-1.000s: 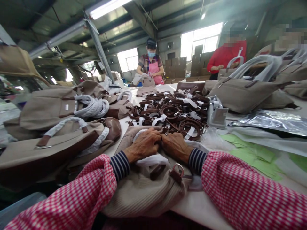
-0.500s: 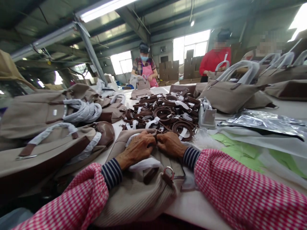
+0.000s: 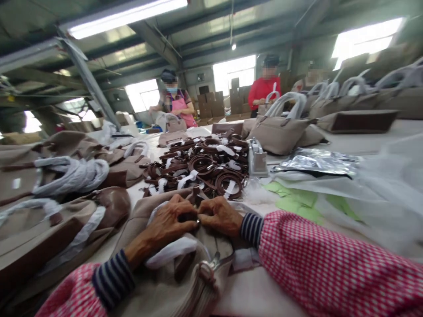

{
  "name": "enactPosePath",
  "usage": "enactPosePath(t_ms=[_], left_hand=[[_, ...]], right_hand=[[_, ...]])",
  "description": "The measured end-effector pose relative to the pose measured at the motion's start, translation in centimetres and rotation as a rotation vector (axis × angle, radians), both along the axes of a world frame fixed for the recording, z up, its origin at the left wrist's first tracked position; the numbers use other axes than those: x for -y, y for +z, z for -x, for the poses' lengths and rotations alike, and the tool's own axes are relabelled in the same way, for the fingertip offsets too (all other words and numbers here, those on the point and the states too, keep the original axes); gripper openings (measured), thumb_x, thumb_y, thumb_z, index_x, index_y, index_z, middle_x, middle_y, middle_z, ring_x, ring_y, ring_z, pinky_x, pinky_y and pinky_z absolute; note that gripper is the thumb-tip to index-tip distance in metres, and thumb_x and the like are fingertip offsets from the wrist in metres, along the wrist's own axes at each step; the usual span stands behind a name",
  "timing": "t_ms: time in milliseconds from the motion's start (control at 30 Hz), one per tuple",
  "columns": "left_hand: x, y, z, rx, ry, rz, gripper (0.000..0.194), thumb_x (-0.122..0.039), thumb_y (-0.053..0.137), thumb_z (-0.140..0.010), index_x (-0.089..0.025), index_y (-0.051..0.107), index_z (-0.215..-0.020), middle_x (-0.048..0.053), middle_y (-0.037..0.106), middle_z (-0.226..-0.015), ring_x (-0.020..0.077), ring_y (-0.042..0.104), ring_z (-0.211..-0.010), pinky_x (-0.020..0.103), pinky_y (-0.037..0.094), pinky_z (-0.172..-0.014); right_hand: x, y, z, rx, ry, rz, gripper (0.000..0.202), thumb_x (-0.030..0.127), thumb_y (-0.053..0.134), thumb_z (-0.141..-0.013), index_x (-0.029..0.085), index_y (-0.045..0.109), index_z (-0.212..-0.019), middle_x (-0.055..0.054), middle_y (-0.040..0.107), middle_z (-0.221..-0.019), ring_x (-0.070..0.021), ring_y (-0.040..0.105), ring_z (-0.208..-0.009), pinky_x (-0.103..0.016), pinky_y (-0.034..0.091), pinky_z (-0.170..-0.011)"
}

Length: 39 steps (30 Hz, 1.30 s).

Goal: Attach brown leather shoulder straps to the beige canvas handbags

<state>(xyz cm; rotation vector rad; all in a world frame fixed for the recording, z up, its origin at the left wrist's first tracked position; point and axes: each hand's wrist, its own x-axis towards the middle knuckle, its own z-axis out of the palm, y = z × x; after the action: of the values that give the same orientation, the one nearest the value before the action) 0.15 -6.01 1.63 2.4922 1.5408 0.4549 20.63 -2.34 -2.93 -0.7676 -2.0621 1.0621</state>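
Observation:
A beige handbag (image 3: 145, 290) with brown trim lies before me, its top facing up. My left hand (image 3: 170, 222) reaches over it from the left, thumb and fingers closed in a pinch at the far end of the bag's top. Against it, my right hand (image 3: 220, 215) is also pinched closed on the bag's top. A small shiny metal piece (image 3: 198, 221) shows between the fingertips, too small to name. Below my left hand, a white-wrapped handle (image 3: 175, 252) lies across the bag. Nearer me, a metal ring and brown tab (image 3: 208, 268) are at the bag's end.
Coiled brown straps (image 3: 201, 163) are heaped beyond the bag. More beige bags (image 3: 66, 229) crowd the left, and another bag (image 3: 277, 132) stands at the right. Green sheets (image 3: 297, 200), silver packaging (image 3: 317, 163) and clear plastic lie right. Co-workers stand at the far side.
My view has turned right, so the surroundings appear shifted left. Both hands stay together at the bag's top; the left thumb now extends toward the right fingertips, with a shiny bit showing there.

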Motion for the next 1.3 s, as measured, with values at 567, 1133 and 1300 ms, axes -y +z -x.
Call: enactPosePath(t_ms=[567,1133,1300], left_hand=[[2.8,-1.2,-3.1,-0.004,-0.288,-0.149,0.015,-0.022,0.063,-0.099,-0.024,0.075,-0.092,0.002,0.072,-0.090,0.0227,0.055,-0.105,0.037,0.048,-0.092],[4.5,-0.3,-2.4,0.100,-0.384,-0.150,0.022,-0.026,0.055,-0.105,-0.021,0.073,-0.092,0.003,0.073,-0.096,0.0215,0.058,-0.110,0.038,0.049,-0.102],[4.7,-0.2,-2.5,0.085,-0.353,-0.110,0.023,-0.020,0.051,-0.105,-0.021,0.068,-0.090,0.003,0.071,-0.100,0.0192,0.057,-0.112,0.032,0.051,-0.098]], right_hand=[[2.5,0.5,-4.4,-0.082,0.066,0.231,0.015,0.018,0.058,-0.084,0.013,0.069,-0.094,0.000,0.063,-0.075,-0.0125,0.061,-0.062,-0.024,0.049,-0.060],[3.5,1.2,-5.0,0.487,0.201,-0.535,0.024,0.010,0.049,-0.100,0.018,0.066,-0.115,-0.007,0.059,-0.120,-0.0154,0.057,-0.085,-0.030,0.045,-0.076],[3.7,0.7,-4.9,0.556,0.155,-0.658,0.024,0.017,0.049,-0.101,0.017,0.061,-0.122,-0.009,0.057,-0.121,-0.0170,0.055,-0.086,-0.030,0.046,-0.070]])
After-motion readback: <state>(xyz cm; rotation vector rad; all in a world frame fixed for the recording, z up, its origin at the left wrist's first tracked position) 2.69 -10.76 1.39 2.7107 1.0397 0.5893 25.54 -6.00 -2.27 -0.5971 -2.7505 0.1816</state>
